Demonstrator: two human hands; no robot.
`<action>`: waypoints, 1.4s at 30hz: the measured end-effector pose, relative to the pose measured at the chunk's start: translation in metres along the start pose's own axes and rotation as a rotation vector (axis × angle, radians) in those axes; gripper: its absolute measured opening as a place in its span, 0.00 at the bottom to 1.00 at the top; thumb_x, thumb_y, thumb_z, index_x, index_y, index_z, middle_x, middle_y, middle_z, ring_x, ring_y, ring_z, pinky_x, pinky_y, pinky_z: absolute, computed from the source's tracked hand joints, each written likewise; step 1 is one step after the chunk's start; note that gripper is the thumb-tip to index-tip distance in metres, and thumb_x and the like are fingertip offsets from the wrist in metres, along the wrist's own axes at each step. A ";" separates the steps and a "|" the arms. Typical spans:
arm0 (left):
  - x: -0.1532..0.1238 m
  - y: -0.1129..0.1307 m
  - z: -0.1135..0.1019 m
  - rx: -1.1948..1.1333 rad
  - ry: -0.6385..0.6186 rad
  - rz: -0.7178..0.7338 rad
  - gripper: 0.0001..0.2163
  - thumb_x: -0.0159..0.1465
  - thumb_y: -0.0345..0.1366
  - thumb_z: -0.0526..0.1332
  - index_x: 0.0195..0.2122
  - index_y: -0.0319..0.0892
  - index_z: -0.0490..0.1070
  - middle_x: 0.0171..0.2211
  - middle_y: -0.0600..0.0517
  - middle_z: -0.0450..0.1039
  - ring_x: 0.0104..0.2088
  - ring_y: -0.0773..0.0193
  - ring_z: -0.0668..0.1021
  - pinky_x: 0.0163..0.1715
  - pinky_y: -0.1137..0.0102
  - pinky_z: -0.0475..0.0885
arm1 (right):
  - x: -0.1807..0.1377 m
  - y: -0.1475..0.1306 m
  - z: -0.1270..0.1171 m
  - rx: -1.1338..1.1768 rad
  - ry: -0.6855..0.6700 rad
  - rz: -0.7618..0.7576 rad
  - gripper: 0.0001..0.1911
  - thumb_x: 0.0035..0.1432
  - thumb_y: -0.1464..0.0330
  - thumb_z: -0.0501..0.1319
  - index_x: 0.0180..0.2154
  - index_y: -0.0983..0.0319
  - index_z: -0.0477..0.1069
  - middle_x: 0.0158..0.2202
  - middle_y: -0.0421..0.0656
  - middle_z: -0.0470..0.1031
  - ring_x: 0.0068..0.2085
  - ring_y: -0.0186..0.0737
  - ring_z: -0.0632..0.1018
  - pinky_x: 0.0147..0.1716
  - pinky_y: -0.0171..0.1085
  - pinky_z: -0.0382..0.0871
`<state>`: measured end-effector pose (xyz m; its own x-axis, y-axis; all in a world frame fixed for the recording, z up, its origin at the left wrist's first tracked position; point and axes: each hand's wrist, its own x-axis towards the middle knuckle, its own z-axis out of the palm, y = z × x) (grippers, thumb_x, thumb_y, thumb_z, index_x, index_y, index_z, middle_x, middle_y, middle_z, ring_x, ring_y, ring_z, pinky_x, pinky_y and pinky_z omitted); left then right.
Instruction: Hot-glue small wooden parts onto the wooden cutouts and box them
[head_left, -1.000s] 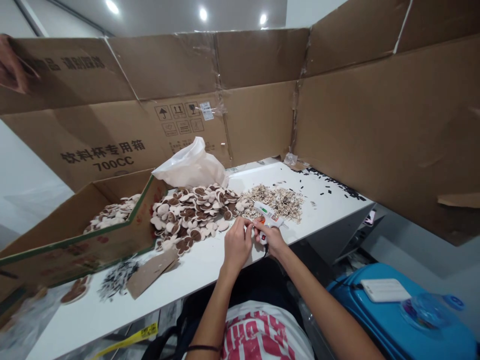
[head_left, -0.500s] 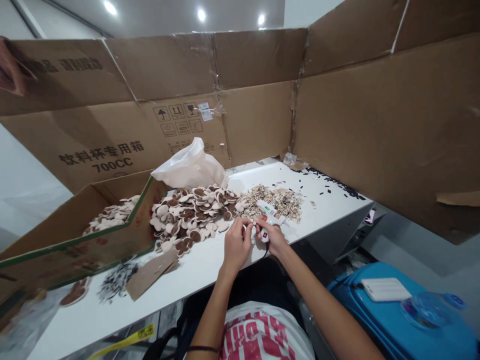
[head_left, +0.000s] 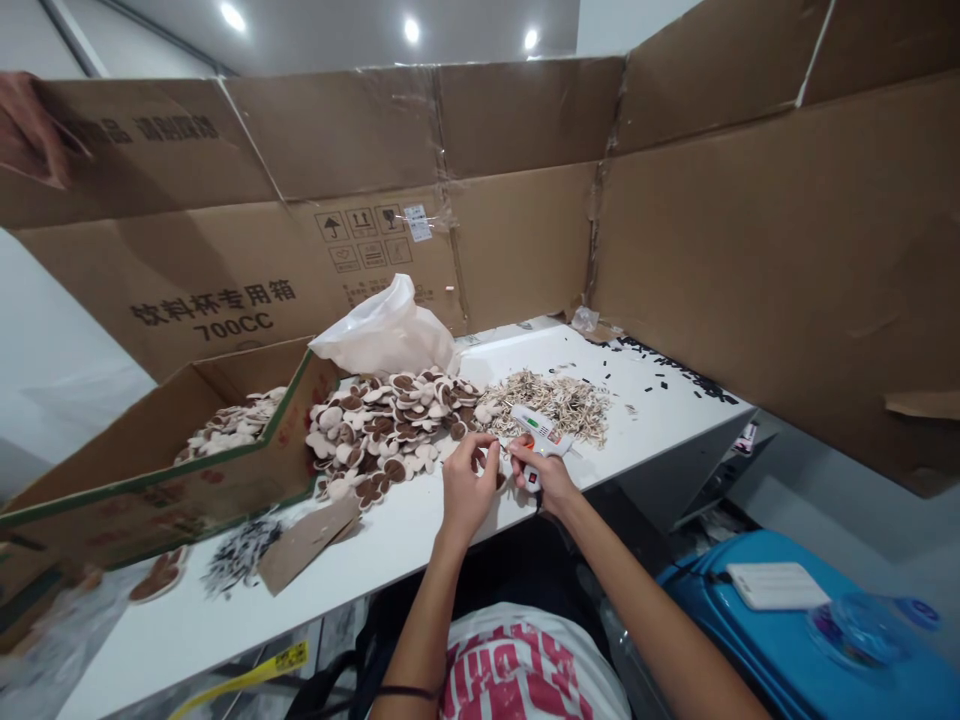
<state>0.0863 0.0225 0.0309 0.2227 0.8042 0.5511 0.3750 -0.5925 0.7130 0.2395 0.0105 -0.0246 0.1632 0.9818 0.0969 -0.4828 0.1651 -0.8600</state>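
Left hand [head_left: 466, 488] leftward over white table [head_left: 405, 528]

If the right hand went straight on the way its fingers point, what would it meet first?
Most likely the left hand, just ahead of the right hand with its glue gun; depth is unclear, so they may already touch.

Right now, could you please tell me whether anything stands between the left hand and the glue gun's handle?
Yes: the fingers of the right hand, which holds the glue gun, come between the left hand and the handle.
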 end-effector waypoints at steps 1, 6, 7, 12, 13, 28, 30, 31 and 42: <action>0.000 0.000 0.000 -0.011 -0.004 -0.004 0.06 0.71 0.39 0.62 0.41 0.44 0.77 0.32 0.53 0.79 0.29 0.65 0.76 0.34 0.69 0.69 | 0.000 0.001 -0.001 0.004 -0.004 0.008 0.17 0.53 0.57 0.76 0.31 0.61 0.74 0.20 0.37 0.74 0.17 0.33 0.71 0.17 0.31 0.62; 0.000 -0.003 0.002 -0.098 -0.038 -0.037 0.07 0.71 0.40 0.63 0.42 0.44 0.79 0.35 0.51 0.81 0.32 0.63 0.79 0.36 0.68 0.73 | 0.002 0.004 -0.003 -0.010 -0.049 0.027 0.17 0.54 0.56 0.75 0.32 0.60 0.74 0.21 0.38 0.74 0.17 0.33 0.71 0.18 0.31 0.63; 0.000 -0.004 0.002 -0.124 -0.046 -0.049 0.07 0.71 0.40 0.63 0.42 0.44 0.79 0.35 0.50 0.82 0.32 0.63 0.80 0.37 0.68 0.74 | 0.002 0.004 -0.004 -0.022 -0.058 0.030 0.17 0.54 0.56 0.75 0.33 0.60 0.74 0.21 0.38 0.74 0.17 0.33 0.71 0.18 0.31 0.63; 0.000 -0.010 0.003 -0.209 -0.070 -0.110 0.08 0.70 0.41 0.65 0.45 0.44 0.80 0.38 0.49 0.83 0.36 0.61 0.82 0.40 0.67 0.77 | 0.002 0.005 -0.005 -0.051 -0.088 0.041 0.18 0.55 0.56 0.74 0.33 0.60 0.73 0.20 0.38 0.75 0.17 0.33 0.71 0.17 0.31 0.62; 0.001 -0.011 0.003 -0.216 -0.080 -0.114 0.09 0.70 0.41 0.65 0.47 0.44 0.80 0.39 0.49 0.83 0.36 0.61 0.82 0.40 0.67 0.77 | 0.002 0.004 -0.005 -0.049 -0.090 0.043 0.18 0.55 0.56 0.74 0.34 0.60 0.73 0.20 0.38 0.75 0.17 0.33 0.71 0.17 0.31 0.62; 0.004 -0.006 -0.005 -0.172 -0.173 -0.018 0.08 0.70 0.41 0.64 0.39 0.44 0.78 0.36 0.51 0.79 0.34 0.63 0.81 0.38 0.69 0.76 | 0.003 0.002 -0.006 -0.068 -0.137 0.097 0.18 0.54 0.55 0.74 0.33 0.61 0.73 0.21 0.37 0.75 0.17 0.32 0.71 0.18 0.31 0.60; 0.004 -0.006 -0.005 -0.180 -0.179 -0.018 0.08 0.71 0.41 0.63 0.39 0.43 0.77 0.35 0.51 0.79 0.34 0.63 0.81 0.38 0.69 0.76 | 0.002 0.002 -0.005 -0.069 -0.136 0.097 0.18 0.53 0.56 0.74 0.33 0.61 0.74 0.21 0.38 0.75 0.17 0.32 0.71 0.18 0.31 0.61; 0.004 -0.006 -0.005 -0.183 -0.175 -0.019 0.08 0.71 0.41 0.63 0.39 0.43 0.77 0.35 0.51 0.79 0.34 0.63 0.80 0.38 0.69 0.76 | 0.002 0.002 -0.005 -0.068 -0.135 0.095 0.17 0.53 0.56 0.75 0.33 0.61 0.74 0.21 0.38 0.75 0.17 0.32 0.71 0.19 0.31 0.61; 0.002 -0.010 0.000 -0.168 -0.117 -0.034 0.09 0.72 0.42 0.61 0.41 0.43 0.76 0.34 0.51 0.80 0.34 0.62 0.81 0.39 0.68 0.75 | 0.003 -0.001 -0.004 -0.012 -0.147 0.112 0.18 0.56 0.55 0.73 0.32 0.61 0.73 0.20 0.39 0.75 0.16 0.33 0.71 0.17 0.31 0.61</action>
<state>0.0833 0.0297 0.0251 0.3188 0.8184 0.4782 0.2311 -0.5564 0.7981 0.2442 0.0129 -0.0259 -0.0188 0.9973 0.0716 -0.4803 0.0538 -0.8754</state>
